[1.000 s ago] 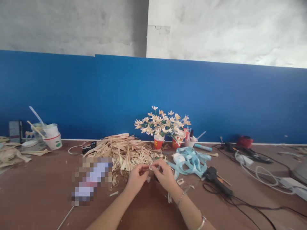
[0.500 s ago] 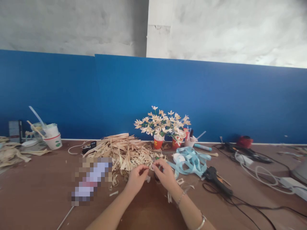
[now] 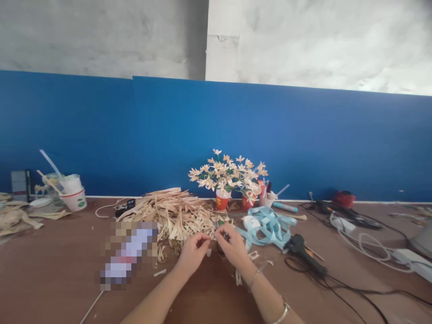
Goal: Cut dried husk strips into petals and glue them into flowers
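Observation:
My left hand [image 3: 195, 253] and my right hand [image 3: 232, 243] meet at the fingertips above the table, in front of a heap of dry pale husk strips [image 3: 172, 216]. Both are pinched closed around something too small to make out between them. Behind them, pale star-shaped flowers [image 3: 229, 173] stand in red cups [image 3: 222, 200]. Light blue ribbon [image 3: 268, 227] lies loosely coiled beyond my right hand. Small pale scraps [image 3: 254, 255] are scattered beside my right wrist.
A black glue gun [image 3: 305, 256] with cables lies to the right, near a white power strip [image 3: 413, 263]. A blurred-out phone-like object [image 3: 130, 256] is at left. Farther left stands a white cup [image 3: 74, 199] with sticks. A blue partition [image 3: 168, 135] runs behind.

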Action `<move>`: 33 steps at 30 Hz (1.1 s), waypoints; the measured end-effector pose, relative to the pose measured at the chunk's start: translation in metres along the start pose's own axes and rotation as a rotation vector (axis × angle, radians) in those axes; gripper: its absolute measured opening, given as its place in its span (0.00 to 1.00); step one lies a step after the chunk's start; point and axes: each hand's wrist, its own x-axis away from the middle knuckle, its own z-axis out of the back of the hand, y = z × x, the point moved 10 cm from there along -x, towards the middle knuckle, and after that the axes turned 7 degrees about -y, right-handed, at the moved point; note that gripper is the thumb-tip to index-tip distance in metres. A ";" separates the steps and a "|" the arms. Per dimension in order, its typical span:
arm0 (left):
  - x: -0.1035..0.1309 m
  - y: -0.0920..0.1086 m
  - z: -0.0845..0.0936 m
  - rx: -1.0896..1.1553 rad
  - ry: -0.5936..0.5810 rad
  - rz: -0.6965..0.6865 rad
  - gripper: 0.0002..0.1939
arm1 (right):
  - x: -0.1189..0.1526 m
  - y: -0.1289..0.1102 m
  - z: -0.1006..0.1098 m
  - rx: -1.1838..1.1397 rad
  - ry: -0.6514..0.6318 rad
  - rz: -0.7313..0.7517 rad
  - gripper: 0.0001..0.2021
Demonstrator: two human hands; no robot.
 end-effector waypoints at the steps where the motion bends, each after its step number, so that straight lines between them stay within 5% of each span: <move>1: 0.000 0.001 0.000 0.003 -0.003 -0.004 0.08 | 0.000 0.000 0.000 0.001 0.003 0.001 0.08; 25: -0.001 -0.007 0.002 -0.061 0.015 0.041 0.09 | -0.004 0.002 0.007 0.054 -0.035 -0.027 0.11; 28: -0.001 -0.010 0.005 -0.071 0.033 0.055 0.10 | -0.008 0.017 0.039 0.197 -0.019 -0.178 0.10; 33: -0.001 -0.013 0.008 -0.017 0.074 0.069 0.11 | 0.028 0.074 0.148 0.770 0.019 -0.720 0.15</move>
